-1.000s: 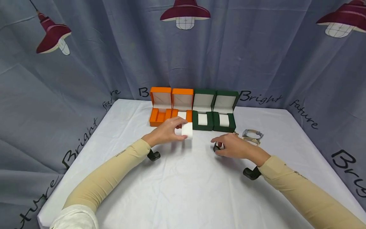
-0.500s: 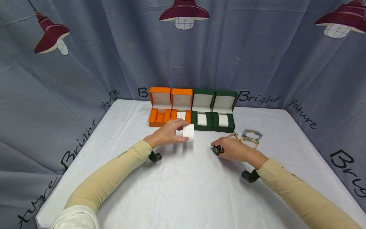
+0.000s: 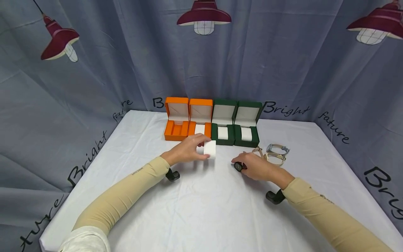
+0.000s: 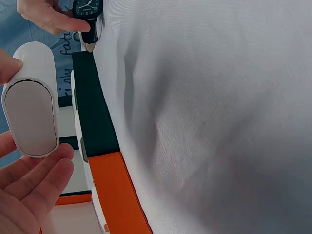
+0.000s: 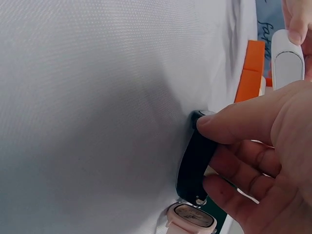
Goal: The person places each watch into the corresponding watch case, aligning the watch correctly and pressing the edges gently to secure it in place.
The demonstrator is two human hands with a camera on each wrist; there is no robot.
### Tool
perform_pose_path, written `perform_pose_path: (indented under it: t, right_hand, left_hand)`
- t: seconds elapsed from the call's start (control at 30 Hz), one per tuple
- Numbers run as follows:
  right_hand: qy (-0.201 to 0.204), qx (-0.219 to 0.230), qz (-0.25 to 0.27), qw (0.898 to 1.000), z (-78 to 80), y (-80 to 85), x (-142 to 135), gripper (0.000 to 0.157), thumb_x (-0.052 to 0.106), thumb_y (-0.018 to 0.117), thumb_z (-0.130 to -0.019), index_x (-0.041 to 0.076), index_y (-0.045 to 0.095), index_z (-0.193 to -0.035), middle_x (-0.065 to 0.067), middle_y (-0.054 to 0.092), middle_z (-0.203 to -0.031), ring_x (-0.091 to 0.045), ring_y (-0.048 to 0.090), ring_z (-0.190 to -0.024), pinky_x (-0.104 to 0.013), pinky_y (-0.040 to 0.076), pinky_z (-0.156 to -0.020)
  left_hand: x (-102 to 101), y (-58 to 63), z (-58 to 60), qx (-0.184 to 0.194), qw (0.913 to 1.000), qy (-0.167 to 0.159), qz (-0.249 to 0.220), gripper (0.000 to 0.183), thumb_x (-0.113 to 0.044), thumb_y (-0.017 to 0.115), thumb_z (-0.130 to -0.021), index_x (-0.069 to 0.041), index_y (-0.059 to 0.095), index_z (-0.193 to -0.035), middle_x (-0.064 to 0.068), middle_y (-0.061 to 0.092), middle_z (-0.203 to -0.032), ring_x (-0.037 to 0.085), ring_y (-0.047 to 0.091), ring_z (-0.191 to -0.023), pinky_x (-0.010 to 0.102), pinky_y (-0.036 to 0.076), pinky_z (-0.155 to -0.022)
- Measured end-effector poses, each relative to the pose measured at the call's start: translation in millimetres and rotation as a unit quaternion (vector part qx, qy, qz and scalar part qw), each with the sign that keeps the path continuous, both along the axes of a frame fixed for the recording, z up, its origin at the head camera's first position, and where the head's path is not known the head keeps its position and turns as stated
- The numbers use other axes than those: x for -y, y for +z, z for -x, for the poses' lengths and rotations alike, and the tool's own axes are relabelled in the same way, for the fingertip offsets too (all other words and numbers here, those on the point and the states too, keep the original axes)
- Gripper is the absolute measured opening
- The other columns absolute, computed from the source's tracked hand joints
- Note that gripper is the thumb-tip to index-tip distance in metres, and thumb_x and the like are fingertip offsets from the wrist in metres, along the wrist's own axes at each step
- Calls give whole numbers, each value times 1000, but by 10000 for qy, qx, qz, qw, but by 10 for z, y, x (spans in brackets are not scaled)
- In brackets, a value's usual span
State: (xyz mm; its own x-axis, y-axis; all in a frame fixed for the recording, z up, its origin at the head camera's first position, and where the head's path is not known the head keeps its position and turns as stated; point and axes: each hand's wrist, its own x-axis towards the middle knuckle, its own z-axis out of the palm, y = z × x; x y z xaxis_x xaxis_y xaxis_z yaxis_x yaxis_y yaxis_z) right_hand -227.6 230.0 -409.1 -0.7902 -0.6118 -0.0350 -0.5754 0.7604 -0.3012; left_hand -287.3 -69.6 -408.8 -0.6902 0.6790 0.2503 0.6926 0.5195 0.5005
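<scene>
Between the thumb and fingers of my left hand (image 3: 188, 149) is a white watch cushion (image 3: 210, 149), raised in front of the boxes. The left wrist view shows its flat rounded end (image 4: 31, 117). My right hand (image 3: 258, 166) pinches a black watch (image 3: 238, 167) with a square dark dial. In the right wrist view its black strap (image 5: 195, 161) hangs in a closed loop, thumb at the watch case. Several loose watches lie just beyond that hand, among them one with a pink case (image 5: 192, 216).
Four boxes stand open in a row at the back. The leftmost orange box (image 3: 169, 134) has a bare slot; the other orange box (image 3: 191, 132) and both green boxes (image 3: 231, 134) hold white cushions. A silver watch (image 3: 277, 146) and a gold-toned one (image 3: 275, 155) lie right.
The left hand has shifted slightly right and nearer with the cushion. In the right hand the watch has turned so its dial shows, and that hand has drawn a little away from the loose watches.
</scene>
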Motion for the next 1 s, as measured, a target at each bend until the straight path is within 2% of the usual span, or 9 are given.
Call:
perform_pose_path:
  t: [0.2, 0.4, 0.6, 0.77, 0.87, 1.0]
  right_hand:
    - [-9, 66, 65, 10000, -5, 1, 10, 42, -8, 69, -85, 1, 69, -125, -12, 70, -120, -23, 67, -108, -40, 57, -90]
    - [8, -66, 152, 9999, 14, 9, 27, 43, -8, 68, -84, 2, 68, -126, -10, 70, -114, -17, 64, -96, -36, 56, -83]
    - [24, -225, 407, 9989, 43, 24, 43, 45, -9, 69, -83, 1, 67, -127, -9, 69, -109, -12, 56, -78, -27, 50, -68]
    - [-121, -207, 732, 9970, 59, 48, 78, 46, -6, 71, -85, 1, 65, -130, -5, 68, -105, -11, 50, -72, -25, 44, -64]
    - [-306, -235, 913, 9951, 67, 61, 98, 47, -3, 73, -85, 3, 65, -131, -2, 65, -95, -11, 49, -68, -26, 42, -61]
    - [-541, -305, 1254, 9902, 80, 77, 112, 49, -2, 74, -84, 5, 66, -131, -4, 67, -96, -13, 54, -71, -27, 46, -62]
  left_hand:
    - [-10, -2, -26, 59, 10000, 32, 40, 55, -39, 75, -88, -14, 60, -134, -2, 61, -114, 11, 56, -96, 26, 53, -85]
    - [-28, -12, -25, 19, 10000, 20, 49, 56, -39, 75, -88, -13, 60, -134, -1, 61, -114, 12, 55, -95, 26, 52, -84]
    - [-34, -12, -33, 37, 10000, 54, 24, 54, -38, 75, -87, -14, 61, -133, -2, 61, -113, 11, 55, -94, 26, 52, -83]
    - [-32, -2, -46, 83, 9999, 100, 39, 55, -39, 75, -87, -14, 61, -134, -3, 60, -114, 11, 55, -95, 26, 52, -84]
    - [-37, 6, -46, 65, 9999, 104, 46, 55, -39, 75, -87, -15, 60, -134, -3, 60, -114, 11, 55, -95, 26, 52, -84]
    - [-47, 10, -38, 38, 9999, 85, 41, 54, -39, 75, -88, -16, 60, -134, -3, 60, -113, 11, 55, -95, 26, 52, -83]
